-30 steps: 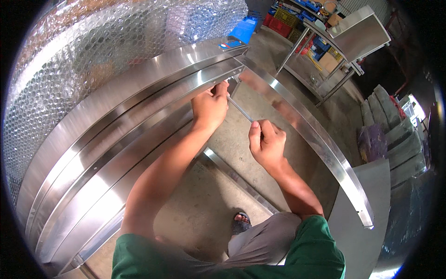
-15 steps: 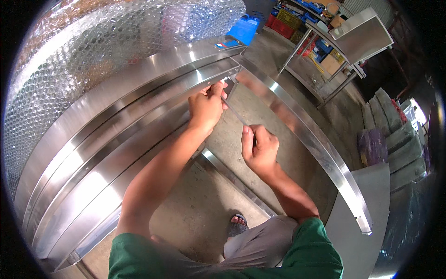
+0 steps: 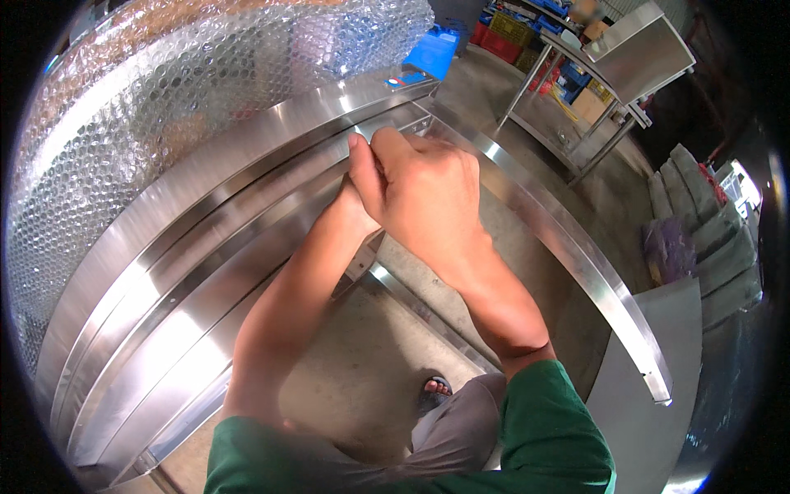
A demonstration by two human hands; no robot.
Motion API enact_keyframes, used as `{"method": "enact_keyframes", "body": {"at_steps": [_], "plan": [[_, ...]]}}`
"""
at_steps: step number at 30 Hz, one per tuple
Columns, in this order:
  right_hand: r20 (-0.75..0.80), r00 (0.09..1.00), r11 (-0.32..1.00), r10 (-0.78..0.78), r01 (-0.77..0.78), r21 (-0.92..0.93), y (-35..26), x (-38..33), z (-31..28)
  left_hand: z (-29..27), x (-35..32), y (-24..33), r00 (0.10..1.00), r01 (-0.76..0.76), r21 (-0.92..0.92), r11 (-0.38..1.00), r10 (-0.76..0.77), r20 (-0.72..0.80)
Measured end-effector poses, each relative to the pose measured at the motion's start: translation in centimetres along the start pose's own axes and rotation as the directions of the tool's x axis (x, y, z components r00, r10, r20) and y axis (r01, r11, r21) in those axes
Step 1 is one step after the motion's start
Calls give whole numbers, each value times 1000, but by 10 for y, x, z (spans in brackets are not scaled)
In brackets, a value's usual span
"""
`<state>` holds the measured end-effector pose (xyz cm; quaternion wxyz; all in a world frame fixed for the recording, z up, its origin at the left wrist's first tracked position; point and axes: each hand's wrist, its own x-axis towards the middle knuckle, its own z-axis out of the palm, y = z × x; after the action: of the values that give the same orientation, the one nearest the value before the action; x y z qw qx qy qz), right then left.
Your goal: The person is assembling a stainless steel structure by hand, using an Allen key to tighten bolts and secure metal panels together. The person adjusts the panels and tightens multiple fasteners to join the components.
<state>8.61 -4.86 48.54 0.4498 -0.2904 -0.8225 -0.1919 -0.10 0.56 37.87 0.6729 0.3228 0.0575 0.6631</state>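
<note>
fingers of your right hand were curled together by the steel frame, likely for grip; your left hand was mostly hidden, fingers unreadable.

Scanning for txt now, and there's one label: small sticker, mostly blue w/ a bit of red & white, stuck on the brushed steel panel, up at its far R end, nr the corner, just below the blue plastic item. Any lettering on it? Too tiny & blurry at this res, so can't read a word or no. Over to the stacked crates in the bkgd: also too small to make out. Final count, legible txt: nil.
</note>
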Motion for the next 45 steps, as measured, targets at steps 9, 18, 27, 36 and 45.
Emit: {"method": "enact_keyframes", "body": {"at_steps": [9,18,27,36,45], "plan": [[-116,990,995,-76,83,56,8,-34,-22,5,-1,14,941,238,243,940,-161,-296],[-99,995,985,-2,19,172,15,-45,-23,6,-19,15,979,-5,656,755,138,-151],[183,887,711,424,-451,539,41,-80,-4,-34,-80,24,818,-233,971,-46,531,222],[654,622,-322,431,-572,755,44,-80,43,-22,-125,33,883,-241,919,-312,321,341],[651,611,-335,451,-561,757,46,-83,85,-27,-112,28,876,-271,893,-358,292,383]]}}
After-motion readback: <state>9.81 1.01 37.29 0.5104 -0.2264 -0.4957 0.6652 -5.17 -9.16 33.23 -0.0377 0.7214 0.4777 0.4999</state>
